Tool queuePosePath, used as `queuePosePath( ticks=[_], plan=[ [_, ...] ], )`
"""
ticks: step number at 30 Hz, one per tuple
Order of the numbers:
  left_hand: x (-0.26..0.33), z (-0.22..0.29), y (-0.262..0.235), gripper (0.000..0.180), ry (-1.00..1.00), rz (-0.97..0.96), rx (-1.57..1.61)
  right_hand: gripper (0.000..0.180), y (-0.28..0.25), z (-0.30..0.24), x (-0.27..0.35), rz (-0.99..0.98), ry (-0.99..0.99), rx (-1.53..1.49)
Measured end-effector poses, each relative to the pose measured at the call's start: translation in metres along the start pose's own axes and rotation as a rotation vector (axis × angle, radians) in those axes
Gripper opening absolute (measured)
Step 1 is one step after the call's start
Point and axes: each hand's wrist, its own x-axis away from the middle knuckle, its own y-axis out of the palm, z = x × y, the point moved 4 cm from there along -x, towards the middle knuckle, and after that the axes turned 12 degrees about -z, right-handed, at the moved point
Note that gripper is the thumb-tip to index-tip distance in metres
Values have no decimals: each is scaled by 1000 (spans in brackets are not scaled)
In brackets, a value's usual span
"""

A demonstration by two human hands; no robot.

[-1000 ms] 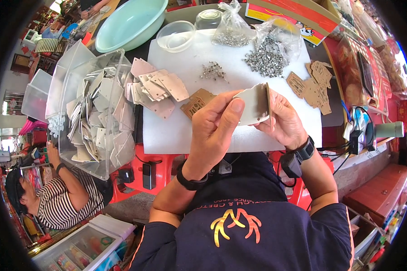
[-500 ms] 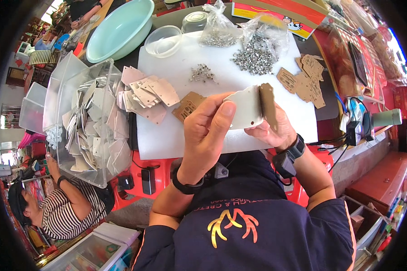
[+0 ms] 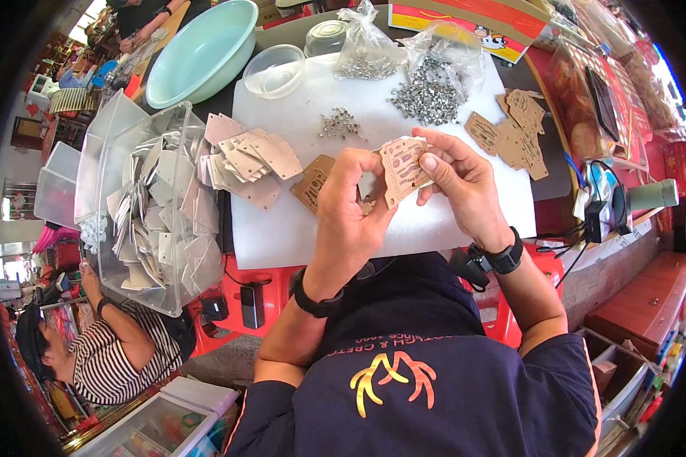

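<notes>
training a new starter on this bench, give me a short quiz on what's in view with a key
1. Who touches the brown card?
a) left alone
b) right alone
c) both

2. True or false: the clear box of pale cards stands on the person's left.

3. Fill in the colour: the loose metal bits lie on a ____ sheet.

Key:
1. c: the left hand and the right hand both have fingers on it.
2. True.
3. White.
</notes>
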Motion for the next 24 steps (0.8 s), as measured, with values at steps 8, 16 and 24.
queuePosePath(
  ticks=[8, 16, 24],
  plan=[
    [-7, 27, -1, 31, 129, -34, -328, 35, -14, -6, 5, -49, 63, 161],
    [-3, 25, -13, 40, -27, 47, 72, 35, -50, -20, 12, 132, 58, 268],
    [-5, 23, -5, 45, -21, 21, 367, 34, -54, -23, 15, 141, 31, 121]
  ],
)
